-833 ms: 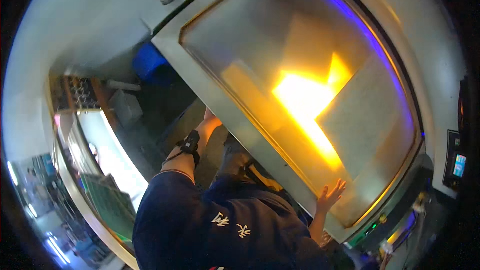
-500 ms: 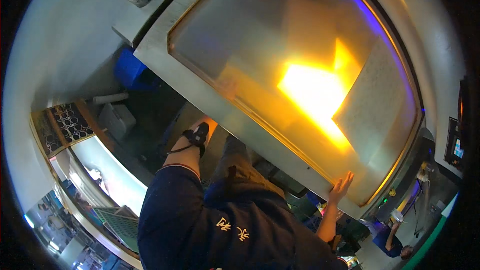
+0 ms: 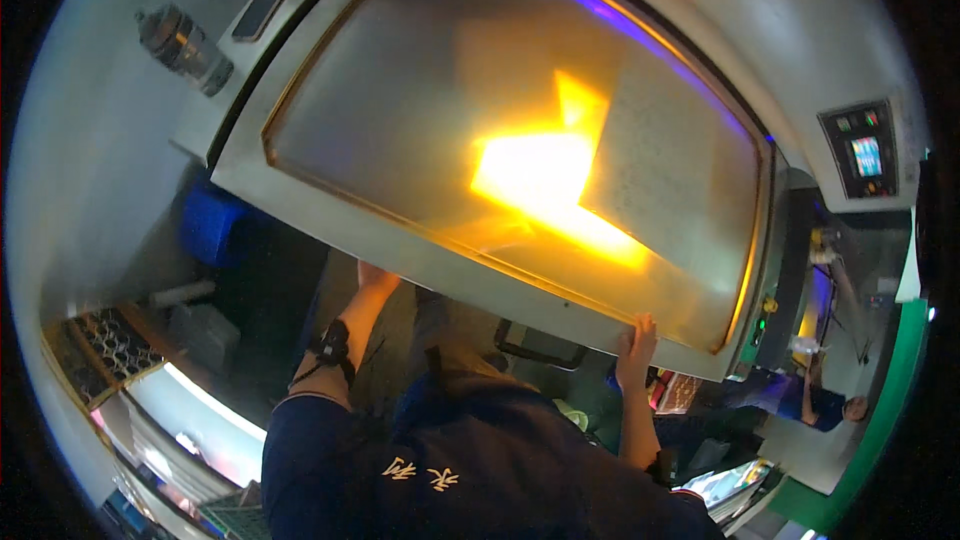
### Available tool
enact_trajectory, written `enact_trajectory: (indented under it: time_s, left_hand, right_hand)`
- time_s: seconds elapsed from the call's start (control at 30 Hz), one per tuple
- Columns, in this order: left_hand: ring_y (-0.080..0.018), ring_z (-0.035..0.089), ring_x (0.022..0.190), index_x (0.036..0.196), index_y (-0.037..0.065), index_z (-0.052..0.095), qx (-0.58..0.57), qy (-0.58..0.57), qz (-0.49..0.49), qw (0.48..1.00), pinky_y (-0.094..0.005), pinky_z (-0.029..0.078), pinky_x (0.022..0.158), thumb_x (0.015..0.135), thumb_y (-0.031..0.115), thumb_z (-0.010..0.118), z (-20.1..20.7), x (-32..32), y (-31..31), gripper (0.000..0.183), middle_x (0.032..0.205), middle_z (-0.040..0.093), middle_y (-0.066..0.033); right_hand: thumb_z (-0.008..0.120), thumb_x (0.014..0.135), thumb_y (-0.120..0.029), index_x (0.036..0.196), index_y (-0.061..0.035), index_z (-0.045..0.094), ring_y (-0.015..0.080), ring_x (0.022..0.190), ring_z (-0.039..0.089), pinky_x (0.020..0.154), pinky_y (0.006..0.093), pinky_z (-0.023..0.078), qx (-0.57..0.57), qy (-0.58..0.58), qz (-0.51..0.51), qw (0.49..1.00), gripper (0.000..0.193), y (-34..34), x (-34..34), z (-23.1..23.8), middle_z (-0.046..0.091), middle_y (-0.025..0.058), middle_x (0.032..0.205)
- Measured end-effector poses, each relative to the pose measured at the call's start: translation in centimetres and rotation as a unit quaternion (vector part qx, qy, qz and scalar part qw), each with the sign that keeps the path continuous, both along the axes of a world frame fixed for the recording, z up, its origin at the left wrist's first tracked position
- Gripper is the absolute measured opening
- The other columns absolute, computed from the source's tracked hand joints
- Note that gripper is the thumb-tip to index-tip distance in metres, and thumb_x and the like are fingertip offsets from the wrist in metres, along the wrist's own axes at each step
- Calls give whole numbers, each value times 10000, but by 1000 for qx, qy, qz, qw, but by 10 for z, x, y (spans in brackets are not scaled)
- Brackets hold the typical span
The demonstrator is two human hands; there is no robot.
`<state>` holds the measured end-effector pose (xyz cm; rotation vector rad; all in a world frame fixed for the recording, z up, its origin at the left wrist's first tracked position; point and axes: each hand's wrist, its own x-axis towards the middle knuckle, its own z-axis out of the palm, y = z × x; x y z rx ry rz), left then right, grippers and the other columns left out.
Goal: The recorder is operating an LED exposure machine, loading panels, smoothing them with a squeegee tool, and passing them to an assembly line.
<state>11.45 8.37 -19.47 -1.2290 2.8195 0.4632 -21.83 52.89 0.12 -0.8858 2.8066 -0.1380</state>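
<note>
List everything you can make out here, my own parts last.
Framed panel: one, silver-grey with yellow glow, centre
Bottle: one, grey and clear, upper left
Phone: one, dark-faced, right of bottle
Control panel: one, black, upper right
Container: one, blue, left
Crate: one, green, lower left
Co-worker: one, dark top, far right
Wrist strap: one, black, left forearm
Shirt: one, navy, bottom
Left hand: one, bare, panel's near edge
Right hand: one, bare, same edge, farther right

The framed panel point(image 3: 380, 100) is gleaming grey, glowing yellow-white centrally and violet along its far edge. Below it, gold lettering point(image 3: 442, 480) is marking a navy shirt point(image 3: 540, 470); left of it, a bin point(image 3: 208, 224) is showing blue.
</note>
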Motion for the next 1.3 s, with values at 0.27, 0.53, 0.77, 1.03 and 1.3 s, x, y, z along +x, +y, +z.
enact_trajectory:
  time_s: [0.27,0.53,0.77,1.03,1.3]
  left_hand:
    - [-353,667,991,1299,186,563,170,-189,-108,961,-468,535,866,831,157,604,109,14,105,471,1050,692,-146]
    - [-300,670,1010,1308,240,572,140,-252,-402,869,-502,449,1001,862,148,609,239,-62,270,457,1084,692,-104]
    - [-325,611,1145,1420,211,452,-147,-63,-420,893,-700,321,1036,944,169,507,306,-146,278,482,1346,570,-79]
    - [-432,593,1117,1478,158,382,-73,-129,-359,921,-535,466,974,801,76,529,242,-266,190,698,1497,443,-19]
    - [-346,653,1043,1374,199,515,70,-194,-319,925,-438,532,886,804,144,597,307,-446,53,578,1185,669,-124]
  right_hand:
    - [655,873,-299,1491,-93,318,416,1456,175,1173,550,145,-127,-11,12,992,733,78,64,22,219,204,1570]
    - [782,761,-279,1462,-114,356,375,1457,204,1164,567,184,-89,-83,199,972,837,162,72,72,228,201,1563]
    - [650,786,-71,1327,-159,541,306,1023,662,821,451,548,-101,38,305,946,559,144,-27,123,655,109,1189]
    - [622,827,-113,1390,-186,478,276,1224,550,976,563,441,-15,51,274,960,586,48,-116,59,547,25,1378]
    - [552,776,5,1443,-180,435,313,1246,537,1044,413,435,49,-156,213,963,703,-121,-296,90,546,86,1388]
